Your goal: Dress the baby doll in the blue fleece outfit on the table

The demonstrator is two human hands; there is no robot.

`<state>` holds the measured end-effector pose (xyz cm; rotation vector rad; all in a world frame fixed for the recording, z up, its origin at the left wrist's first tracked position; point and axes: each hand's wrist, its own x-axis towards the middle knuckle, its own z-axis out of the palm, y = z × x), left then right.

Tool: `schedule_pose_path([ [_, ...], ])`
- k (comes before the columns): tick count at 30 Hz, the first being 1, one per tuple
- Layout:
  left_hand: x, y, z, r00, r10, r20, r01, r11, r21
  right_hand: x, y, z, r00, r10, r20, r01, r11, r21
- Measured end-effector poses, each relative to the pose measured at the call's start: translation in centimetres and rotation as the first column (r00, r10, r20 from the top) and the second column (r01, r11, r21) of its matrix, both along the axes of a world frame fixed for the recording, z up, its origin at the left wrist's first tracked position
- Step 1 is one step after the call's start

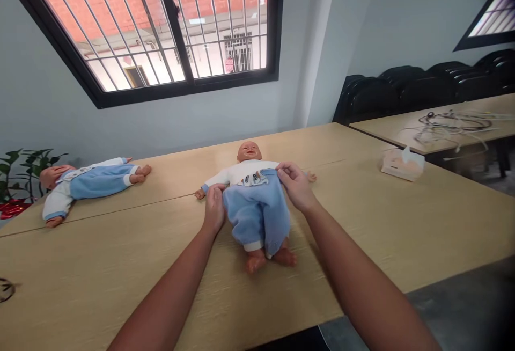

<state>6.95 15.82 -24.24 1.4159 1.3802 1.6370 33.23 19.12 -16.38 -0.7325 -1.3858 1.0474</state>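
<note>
Head view. I see a doll (257, 200) on its back on the wooden tabletop (354, 227), ahead of me, head toward the window (189, 23), bare feet pointing back at the camera, arms spread to both sides. Clothing: white top (233, 173), blue trousers (249, 219) with a white cuff at the ankle on the view's left.

Hands apart, one at each side of the doll's waist. Right hand (295, 184): thumb and fingers pinched on the upper edge of the trousers, at the view's right. Left hand (214, 206): against the trousers at the opposite side; fingers partly hidden, so I cannot tell whether they grip the cloth.

Surroundings: second doll (100, 183), similarly dressed, lies well apart at far left, near a leafy plant (30, 168). Tissue box (402, 165) sits to the right. Beyond it, tangled cables (454, 124) on another table; stacked black chairs (422, 90) behind.
</note>
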Motion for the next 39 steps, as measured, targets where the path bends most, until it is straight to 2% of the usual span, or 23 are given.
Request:
schedule_pose_path([
  [2,0.4,0.1,1.7,0.995,0.002,-0.100,0.009,0.993,0.114,-0.8,-0.4,-0.2,0.999,0.017,-0.027,-0.018,1.000,-0.016],
  [3,0.9,0.1,2.7,0.984,-0.030,-0.175,0.060,0.983,0.172,-1.1,-0.5,-0.2,0.999,0.028,-0.017,-0.028,0.999,-0.016],
  [5,2.1,0.4,4.6,0.923,-0.168,-0.347,0.251,0.944,0.212,-1.5,-0.8,-0.4,1.000,0.029,0.005,-0.029,1.000,-0.002],
  [7,3.4,0.7,6.0,0.838,-0.322,-0.440,0.416,0.899,0.135,-1.7,-1.0,-0.5,1.000,0.005,0.013,-0.005,1.000,0.024],
  [10,4.8,1.0,6.9,0.796,-0.400,-0.455,0.454,0.891,0.011,-1.6,-1.1,-0.4,0.999,-0.041,-0.007,0.041,0.998,0.036],
  [13,4.6,1.1,6.9,0.816,-0.408,-0.410,0.436,0.899,-0.028,-1.1,-1.2,0.1,1.000,0.003,0.015,-0.004,1.000,0.012],
  [15,3.8,1.1,6.8,0.839,-0.441,-0.320,0.453,0.890,-0.037,-0.6,-1.3,0.4,0.984,0.125,0.126,-0.124,0.992,-0.018],
  [18,2.9,1.2,6.7,0.869,-0.477,-0.135,0.476,0.879,-0.038,0.1,-1.5,0.7,0.863,0.375,0.338,-0.355,0.927,-0.121],
  [20,2.7,1.2,6.8,0.865,-0.501,-0.025,0.500,0.865,-0.036,0.1,-1.6,0.7,0.816,0.454,0.359,-0.421,0.891,-0.171],
  [22,2.8,0.9,7.0,0.836,-0.548,0.009,0.548,0.835,-0.050,-0.2,-1.5,0.4,0.873,0.424,0.240,-0.394,0.904,-0.165],
  [25,2.9,0.2,7.5,0.759,-0.634,-0.151,0.611,0.773,-0.174,-1.0,-1.4,-0.3,0.954,0.299,-0.006,-0.295,0.939,-0.177],
  [27,2.9,-0.2,7.9,0.667,-0.690,-0.281,0.623,0.723,-0.298,-1.3,-1.3,-0.5,0.966,0.255,-0.046,-0.259,0.941,-0.217],
  [28,2.8,-0.2,8.1,0.635,-0.712,-0.299,0.626,0.701,-0.341,-1.4,-1.3,-0.5,0.969,0.246,-0.028,-0.246,0.942,-0.229],
  [29,2.7,-0.2,8.1,0.632,-0.723,-0.277,0.630,0.689,-0.359,-1.3,-1.4,-0.4,0.969,0.247,0.005,-0.239,0.943,-0.231],
  [30,2.6,-0.1,8.1,0.661,-0.718,-0.220,0.634,0.690,-0.349,-1.2,-1.5,-0.3,0.963,0.266,0.046,-0.250,0.941,-0.227],
  [33,2.6,0.5,7.3,0.811,-0.579,0.084,0.579,0.773,-0.261,-0.7,-1.9,0.3,0.880,0.438,0.185,-0.393,0.889,-0.235],
  [34,2.7,0.6,6.9,0.828,-0.530,0.186,0.561,0.790,-0.248,-0.5,-1.9,0.5,0.834,0.506,0.221,-0.448,0.854,-0.263],
  [36,3.0,0.8,6.2,0.811,-0.484,0.329,0.569,0.783,-0.250,-0.4,-2.0,0.5,0.783,0.571,0.246,-0.490,0.810,-0.321],
  [38,3.4,0.6,6.0,0.791,-0.509,0.339,0.598,0.760,-0.255,-0.5,-1.8,0.3,0.829,0.526,0.187,-0.451,0.828,-0.332],
  [39,3.6,0.4,6.0,0.803,-0.528,0.275,0.589,0.773,-0.237,-0.7,-1.7,0.2,0.872,0.474,0.120,-0.419,0.851,-0.317],
])
